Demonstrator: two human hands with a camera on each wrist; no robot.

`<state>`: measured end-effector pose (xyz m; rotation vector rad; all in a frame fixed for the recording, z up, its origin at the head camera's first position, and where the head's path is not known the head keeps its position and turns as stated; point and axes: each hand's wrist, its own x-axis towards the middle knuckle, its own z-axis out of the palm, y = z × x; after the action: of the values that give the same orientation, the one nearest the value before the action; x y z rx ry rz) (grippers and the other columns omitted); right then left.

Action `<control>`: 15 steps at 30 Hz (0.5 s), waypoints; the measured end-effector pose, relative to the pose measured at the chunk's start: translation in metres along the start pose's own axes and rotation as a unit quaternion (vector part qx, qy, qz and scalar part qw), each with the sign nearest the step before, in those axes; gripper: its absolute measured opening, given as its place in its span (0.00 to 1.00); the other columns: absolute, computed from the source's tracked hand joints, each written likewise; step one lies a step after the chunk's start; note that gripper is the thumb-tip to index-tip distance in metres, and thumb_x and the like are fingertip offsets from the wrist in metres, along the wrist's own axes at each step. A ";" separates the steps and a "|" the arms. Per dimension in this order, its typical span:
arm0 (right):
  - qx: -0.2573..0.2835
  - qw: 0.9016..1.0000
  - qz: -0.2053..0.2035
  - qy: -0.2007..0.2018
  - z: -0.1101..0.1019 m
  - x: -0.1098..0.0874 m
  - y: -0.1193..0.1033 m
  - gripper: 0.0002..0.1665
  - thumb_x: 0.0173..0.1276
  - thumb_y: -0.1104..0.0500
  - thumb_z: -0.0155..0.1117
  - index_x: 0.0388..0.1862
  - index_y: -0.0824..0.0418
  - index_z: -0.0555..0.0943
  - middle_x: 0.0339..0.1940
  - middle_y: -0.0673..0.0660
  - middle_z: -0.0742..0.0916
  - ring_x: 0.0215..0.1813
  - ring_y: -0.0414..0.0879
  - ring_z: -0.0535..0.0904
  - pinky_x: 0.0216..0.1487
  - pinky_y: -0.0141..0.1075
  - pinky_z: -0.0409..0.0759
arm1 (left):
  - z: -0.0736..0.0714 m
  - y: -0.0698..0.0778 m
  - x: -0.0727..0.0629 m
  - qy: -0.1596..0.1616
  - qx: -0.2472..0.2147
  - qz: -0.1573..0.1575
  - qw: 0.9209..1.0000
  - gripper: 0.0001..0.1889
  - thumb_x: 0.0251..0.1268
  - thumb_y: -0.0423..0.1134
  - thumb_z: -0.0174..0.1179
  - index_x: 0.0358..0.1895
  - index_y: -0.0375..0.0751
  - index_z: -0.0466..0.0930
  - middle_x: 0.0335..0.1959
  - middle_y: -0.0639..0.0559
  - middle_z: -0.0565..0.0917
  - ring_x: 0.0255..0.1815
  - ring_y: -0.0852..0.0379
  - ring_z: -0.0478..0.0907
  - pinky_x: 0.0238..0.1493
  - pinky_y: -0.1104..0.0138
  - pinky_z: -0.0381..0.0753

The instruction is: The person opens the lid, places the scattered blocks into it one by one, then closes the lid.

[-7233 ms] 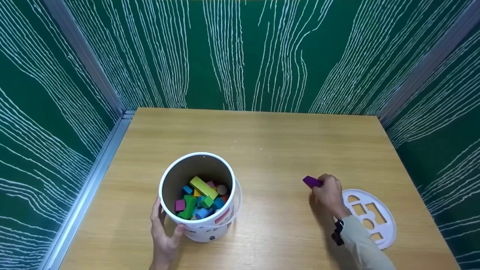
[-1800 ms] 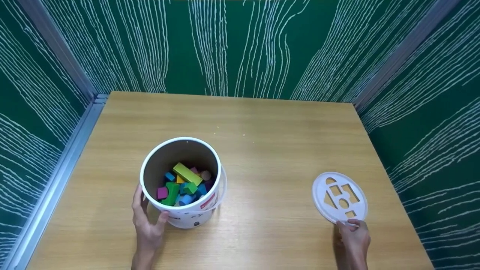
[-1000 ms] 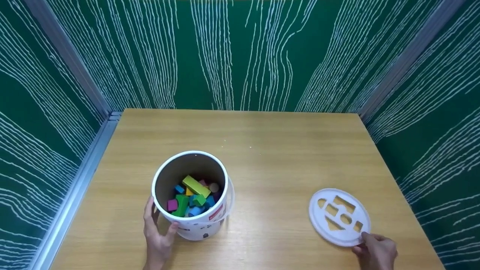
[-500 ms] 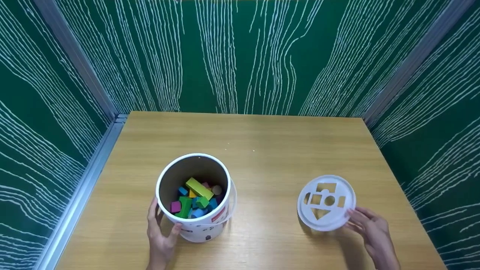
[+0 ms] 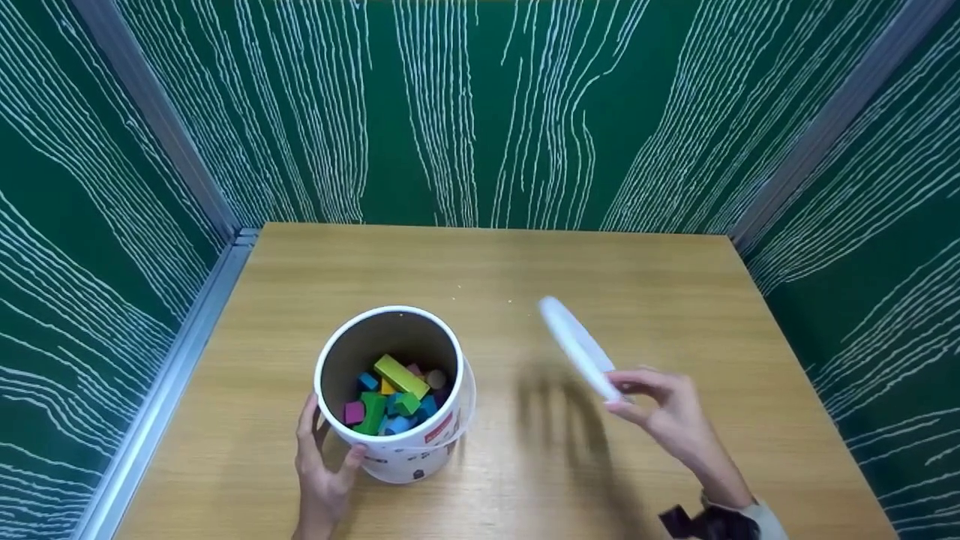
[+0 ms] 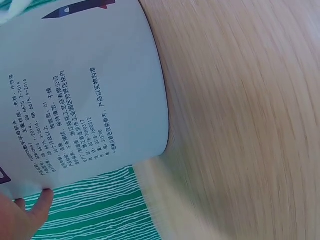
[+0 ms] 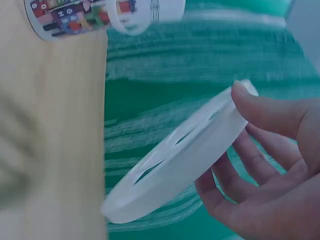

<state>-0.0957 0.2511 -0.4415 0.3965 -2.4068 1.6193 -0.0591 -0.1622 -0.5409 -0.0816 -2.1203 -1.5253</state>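
Observation:
A white bucket (image 5: 397, 471) stands upright at left centre in the head view, its top uncovered. Inside lie several coloured blocks, among them a long yellow-green block (image 5: 402, 376). My left hand (image 5: 324, 478) holds the bucket's near left side, thumb at the front and fingers round the side. The left wrist view has the bucket's printed wall (image 6: 125, 95) close up, with part of the hand (image 6: 24, 216). My right hand (image 5: 667, 412) pinches a white lid (image 5: 576, 346) by its edge, tilted steeply above the table. Cut-out holes show in the lid (image 7: 182, 155) in the right wrist view.
The wooden table (image 5: 495, 262) bears a few tiny white specks. Green walls (image 5: 540, 112) with white lines enclose its back and sides. A thin white handle (image 5: 471, 405) hangs at the bucket's right side. A dark wrist device (image 5: 712, 521) sits on the right wrist.
A purple block formerly in my right hand is now among the blocks in the bucket. My right hand took the lid from the table, raised it, tilted it and moved it leftward.

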 end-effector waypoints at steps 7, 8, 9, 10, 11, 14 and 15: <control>-0.062 0.956 -0.264 -0.109 0.047 0.032 -0.027 0.21 0.35 0.78 0.75 0.33 0.63 0.86 0.32 0.57 0.86 0.36 0.49 0.80 0.45 0.28 0.76 | -0.004 -0.005 0.001 0.001 -0.008 0.015 1.000 0.48 0.46 0.27 0.66 0.73 0.42 0.51 0.71 0.44 0.59 0.69 0.60 0.57 0.64 0.72 0.64; -0.068 0.951 -0.275 -0.123 0.052 0.035 -0.033 0.21 0.37 0.77 0.74 0.33 0.62 0.86 0.33 0.56 0.85 0.37 0.49 0.80 0.45 0.31 0.77 | -0.004 -0.005 0.001 0.002 -0.008 0.019 1.000 0.48 0.45 0.27 0.66 0.73 0.41 0.51 0.71 0.44 0.59 0.69 0.60 0.57 0.63 0.73 0.64; -0.077 0.947 -0.283 -0.135 0.057 0.038 -0.038 0.20 0.39 0.76 0.74 0.33 0.60 0.87 0.33 0.54 0.86 0.38 0.48 0.80 0.45 0.34 0.77 | -0.005 -0.004 0.001 0.002 -0.010 0.023 1.000 0.48 0.44 0.27 0.67 0.73 0.41 0.52 0.71 0.44 0.60 0.69 0.60 0.58 0.63 0.73 0.64; -0.085 0.943 -0.286 -0.146 0.061 0.041 -0.043 0.19 0.41 0.74 0.74 0.34 0.59 0.87 0.34 0.52 0.85 0.39 0.48 0.79 0.45 0.36 0.76 | -0.005 -0.004 0.002 0.003 -0.012 0.031 0.999 0.48 0.43 0.27 0.67 0.72 0.40 0.53 0.70 0.44 0.60 0.69 0.59 0.58 0.63 0.73 0.64; -0.092 0.940 -0.289 -0.157 0.066 0.043 -0.048 0.19 0.42 0.73 0.74 0.35 0.58 0.87 0.35 0.51 0.85 0.40 0.47 0.79 0.45 0.38 0.76 | -0.005 -0.004 0.002 0.004 -0.013 0.042 0.999 0.48 0.42 0.26 0.67 0.72 0.38 0.53 0.70 0.44 0.61 0.69 0.58 0.59 0.63 0.73 0.65; -0.100 0.931 -0.295 -0.190 0.078 0.051 -0.060 0.18 0.46 0.72 0.73 0.37 0.57 0.87 0.37 0.49 0.85 0.42 0.45 0.78 0.46 0.41 0.75 | -0.007 -0.002 0.004 0.001 -0.002 0.061 0.998 0.48 0.41 0.26 0.69 0.71 0.35 0.55 0.69 0.44 0.62 0.68 0.58 0.59 0.62 0.73 0.66; -0.097 0.928 -0.297 -0.202 0.083 0.053 -0.063 0.18 0.47 0.72 0.72 0.38 0.57 0.87 0.37 0.49 0.85 0.42 0.45 0.78 0.46 0.41 0.76 | -0.008 -0.002 0.005 -0.001 0.000 0.067 0.998 0.48 0.40 0.26 0.69 0.70 0.35 0.55 0.69 0.44 0.62 0.69 0.57 0.58 0.62 0.71 0.67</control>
<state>-0.1270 0.1464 -0.4005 1.3751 -2.3319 1.0945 -0.0611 -0.1713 -0.5380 -0.2204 -2.0726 -1.4465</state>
